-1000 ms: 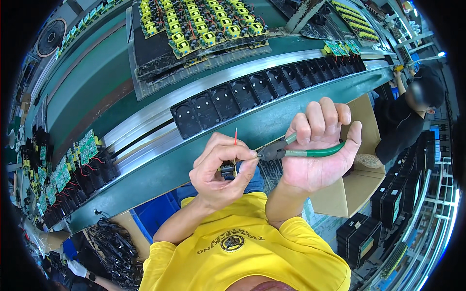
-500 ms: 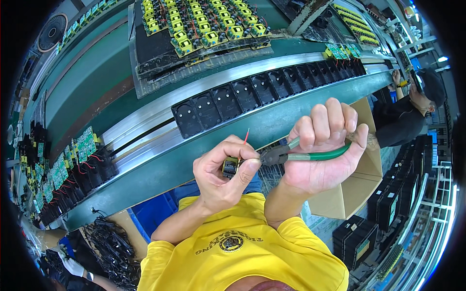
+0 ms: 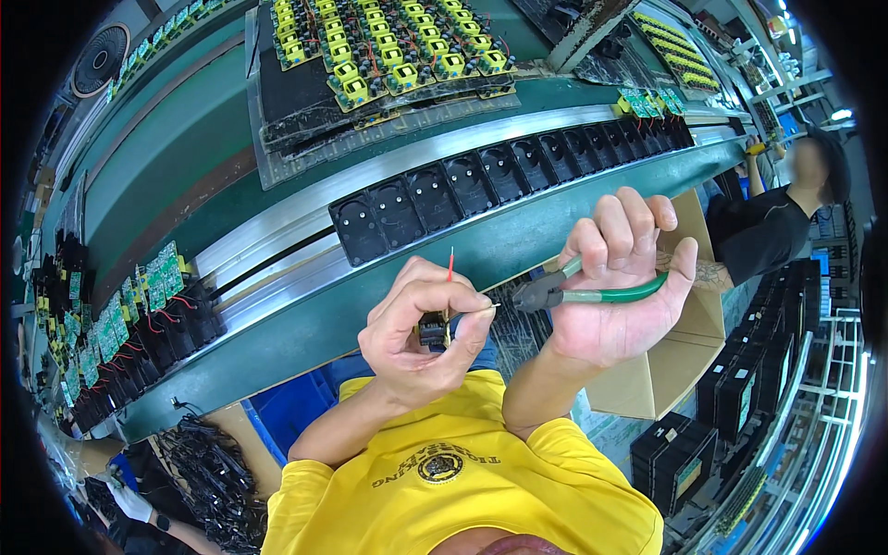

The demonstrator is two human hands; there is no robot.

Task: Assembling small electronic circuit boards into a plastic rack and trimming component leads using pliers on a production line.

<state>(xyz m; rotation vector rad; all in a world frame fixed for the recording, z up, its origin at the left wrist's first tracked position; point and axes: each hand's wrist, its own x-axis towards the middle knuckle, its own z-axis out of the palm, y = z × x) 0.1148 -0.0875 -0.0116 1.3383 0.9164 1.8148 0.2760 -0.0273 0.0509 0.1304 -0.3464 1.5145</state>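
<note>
My left hand (image 3: 407,324) is closed around a small circuit board (image 3: 433,331) with black components, most of it hidden by the fingers. A red wire (image 3: 450,266) with a bare tip sticks up from it. Between thumb and forefinger a short pale wire end points right. My right hand (image 3: 629,287) holds green-handled cutting pliers (image 3: 610,295), one handle across the palm and the other under the fingers. Their dark jaws are just right of the pale wire end, apart from it.
Along the green bench (image 3: 499,246) runs a row of black plastic housings (image 3: 430,199). Boards with yellow transformers (image 3: 398,79) fill a tray behind. More wired boards (image 3: 116,333) stand at left. A cardboard box (image 3: 684,361) is at right, with a co-worker (image 3: 768,227) beyond.
The pliers' jaws have drawn back to the right, away from my left fingertips. My left hand has shifted slightly left and turned, so the red wire now stands more upright.
</note>
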